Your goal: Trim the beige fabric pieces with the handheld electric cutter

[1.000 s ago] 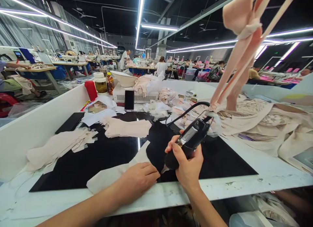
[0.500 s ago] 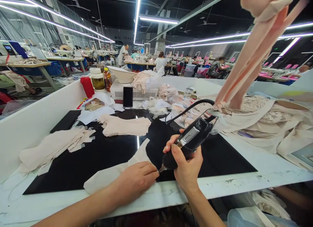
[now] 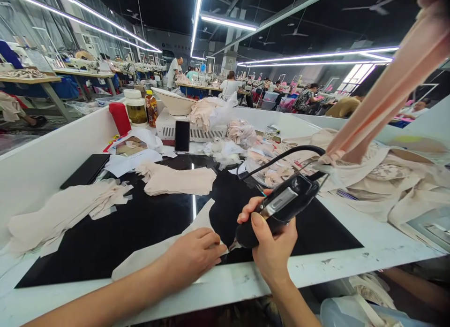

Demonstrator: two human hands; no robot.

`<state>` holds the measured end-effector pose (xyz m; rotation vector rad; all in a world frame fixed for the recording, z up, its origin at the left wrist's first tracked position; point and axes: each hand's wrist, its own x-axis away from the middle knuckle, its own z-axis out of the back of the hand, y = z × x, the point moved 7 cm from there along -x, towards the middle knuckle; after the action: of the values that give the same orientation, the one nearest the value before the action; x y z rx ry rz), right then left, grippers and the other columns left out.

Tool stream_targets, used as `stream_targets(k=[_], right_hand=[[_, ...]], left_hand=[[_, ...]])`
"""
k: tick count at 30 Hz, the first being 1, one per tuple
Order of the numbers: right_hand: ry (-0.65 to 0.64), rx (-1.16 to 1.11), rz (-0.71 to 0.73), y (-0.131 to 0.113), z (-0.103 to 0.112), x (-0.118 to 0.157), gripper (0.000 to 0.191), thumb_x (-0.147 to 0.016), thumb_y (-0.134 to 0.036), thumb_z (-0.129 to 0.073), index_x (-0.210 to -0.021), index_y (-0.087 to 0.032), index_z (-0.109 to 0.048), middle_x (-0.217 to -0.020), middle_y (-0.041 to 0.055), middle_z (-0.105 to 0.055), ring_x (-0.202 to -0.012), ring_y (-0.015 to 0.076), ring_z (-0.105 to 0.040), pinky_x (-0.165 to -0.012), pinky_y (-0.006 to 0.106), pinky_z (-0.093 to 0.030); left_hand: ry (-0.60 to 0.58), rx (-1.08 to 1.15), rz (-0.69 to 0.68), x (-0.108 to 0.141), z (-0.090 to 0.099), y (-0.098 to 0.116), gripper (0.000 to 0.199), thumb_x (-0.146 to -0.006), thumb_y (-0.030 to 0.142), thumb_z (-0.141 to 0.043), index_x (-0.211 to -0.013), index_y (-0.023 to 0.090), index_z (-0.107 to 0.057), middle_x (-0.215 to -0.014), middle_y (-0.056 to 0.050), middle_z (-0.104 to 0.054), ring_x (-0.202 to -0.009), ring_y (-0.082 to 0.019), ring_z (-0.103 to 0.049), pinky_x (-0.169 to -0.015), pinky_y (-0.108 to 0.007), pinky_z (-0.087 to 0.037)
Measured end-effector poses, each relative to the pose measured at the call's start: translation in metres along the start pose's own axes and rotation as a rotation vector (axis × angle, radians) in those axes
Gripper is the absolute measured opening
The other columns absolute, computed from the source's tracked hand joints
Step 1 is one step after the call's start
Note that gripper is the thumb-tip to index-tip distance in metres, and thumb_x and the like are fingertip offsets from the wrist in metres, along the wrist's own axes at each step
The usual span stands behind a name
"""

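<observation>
In my right hand (image 3: 276, 245) is a black handheld electric tool (image 3: 281, 207) with a narrow metal tip, its fingers wrapped round the body. The tip points down beside my left fingertips, at the edge of a cream fabric piece (image 3: 168, 247). My left hand (image 3: 197, 252) presses that piece onto the black board (image 3: 239, 195), fingers closed together at its right end. Whether the tip touches the cloth I cannot tell. Twisted peach fabric strips (image 3: 379, 92) run up from the tool's rear, and a black cord (image 3: 281, 155) curves from it.
A stack of cream pieces (image 3: 179, 179) lies mid-board, another stack (image 3: 66, 214) at the left. Behind stand a phone (image 3: 182, 135), a lidded jar (image 3: 135, 109), a bottle (image 3: 151, 109) and a white scale (image 3: 191, 130). Heaped fabric (image 3: 372, 177) covers the right side. Low white walls (image 3: 56, 170) edge the table.
The view has turned slightly, so the stacks sit further left. The tool has shifted a little right in view, its tip still by my left fingertips. Both hands keep their holds.
</observation>
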<state>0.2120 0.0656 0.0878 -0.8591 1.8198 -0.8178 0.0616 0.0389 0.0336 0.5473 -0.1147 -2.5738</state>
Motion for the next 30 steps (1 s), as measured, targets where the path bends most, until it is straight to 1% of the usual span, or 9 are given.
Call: stream_targets(k=[5, 11, 16, 20, 22, 24, 25, 28, 30], right_hand=[[0.003, -0.002, -0.008, 0.0, 0.0, 0.001, 0.04, -0.086, -0.025, -0.082, -0.119, -0.03, -0.061, -0.085, -0.0041, -0.068, -0.062, 0.0129, -0.065, -0.061, 0.029, -0.058], [0.006, -0.029, -0.004, -0.003, 0.0, 0.004, 0.04, -0.085, -0.024, -0.083, -0.119, -0.03, -0.062, -0.086, -0.004, -0.069, -0.063, 0.0123, -0.066, -0.062, 0.028, -0.058], [0.002, -0.031, -0.022, -0.006, -0.004, 0.005, 0.04, -0.084, -0.023, -0.083, -0.118, -0.03, -0.061, -0.084, -0.0038, -0.069, -0.062, 0.0118, -0.064, -0.061, 0.027, -0.057], [0.039, 0.007, -0.02, -0.004, -0.007, 0.007, 0.042, -0.081, -0.025, -0.083, -0.115, -0.029, -0.059, -0.082, -0.0032, -0.068, -0.062, 0.0135, -0.065, -0.061, 0.028, -0.059], [0.074, 0.015, -0.03, -0.002, -0.009, 0.008, 0.042, -0.078, -0.027, -0.083, -0.112, -0.028, -0.058, -0.079, -0.0031, -0.067, -0.058, 0.0137, -0.064, -0.056, 0.026, -0.058], [0.083, -0.001, -0.087, 0.002, -0.014, 0.008, 0.041, -0.074, -0.029, -0.081, -0.106, -0.027, -0.056, -0.074, -0.0035, -0.065, -0.053, 0.0122, -0.057, -0.047, 0.023, -0.051], [0.046, -0.005, -0.149, 0.005, -0.02, 0.007, 0.044, -0.07, -0.027, -0.081, -0.105, -0.027, -0.054, -0.072, -0.0044, -0.062, -0.052, 0.0121, -0.055, -0.045, 0.023, -0.05], [0.027, -0.037, -0.229, 0.007, -0.031, 0.002, 0.039, -0.062, -0.026, -0.079, -0.089, -0.027, -0.051, -0.063, -0.0077, -0.052, -0.051, 0.0108, -0.047, -0.046, 0.023, -0.045], [0.042, -0.045, -0.259, 0.006, -0.035, -0.001, 0.04, -0.057, -0.026, -0.08, -0.081, -0.026, -0.048, -0.062, -0.0081, -0.05, -0.051, 0.0099, -0.046, -0.046, 0.023, -0.045]], left_hand=[[-0.029, 0.049, 0.01, 0.005, 0.001, -0.003, 0.02, -0.107, 0.02, -0.058, -0.124, 0.016, -0.066, -0.108, -0.008, -0.069, -0.102, -0.023, -0.068, -0.092, -0.034, -0.06], [-0.005, 0.041, -0.032, 0.01, 0.0, -0.005, 0.024, -0.106, 0.023, -0.059, -0.127, 0.015, -0.065, -0.121, -0.011, -0.069, -0.113, -0.026, -0.065, -0.103, -0.039, -0.057], [-0.022, 0.019, 0.013, 0.012, 0.003, -0.007, 0.026, -0.105, 0.023, -0.061, -0.13, 0.021, -0.066, -0.123, -0.011, -0.068, -0.113, -0.027, -0.066, -0.101, -0.042, -0.059], [-0.017, 0.047, 0.03, 0.014, 0.009, -0.007, 0.03, -0.107, 0.021, -0.052, -0.134, 0.023, -0.065, -0.125, -0.012, -0.067, -0.117, -0.026, -0.065, -0.102, -0.039, -0.06], [-0.001, 0.038, 0.025, 0.016, 0.011, -0.009, 0.033, -0.108, 0.022, -0.049, -0.137, 0.026, -0.065, -0.127, -0.011, -0.068, -0.118, -0.025, -0.066, -0.103, -0.036, -0.06], [0.025, -0.008, -0.007, 0.019, 0.011, -0.013, 0.034, -0.107, 0.025, -0.05, -0.136, 0.03, -0.066, -0.13, -0.009, -0.069, -0.119, -0.025, -0.067, -0.102, -0.033, -0.061], [0.049, -0.041, -0.028, 0.021, 0.01, -0.015, 0.035, -0.105, 0.028, -0.052, -0.137, 0.032, -0.067, -0.13, -0.008, -0.07, -0.117, -0.025, -0.068, -0.101, -0.032, -0.061], [0.109, -0.107, -0.093, 0.034, 0.002, -0.029, 0.039, -0.105, 0.033, -0.055, -0.143, 0.038, -0.064, -0.13, -0.004, -0.072, -0.11, -0.022, -0.072, -0.097, -0.026, -0.061], [0.13, -0.119, -0.077, 0.046, -0.008, -0.045, 0.037, -0.105, 0.04, -0.057, -0.142, 0.044, -0.064, -0.129, 0.0, -0.072, -0.11, -0.02, -0.073, -0.097, -0.023, -0.06]])
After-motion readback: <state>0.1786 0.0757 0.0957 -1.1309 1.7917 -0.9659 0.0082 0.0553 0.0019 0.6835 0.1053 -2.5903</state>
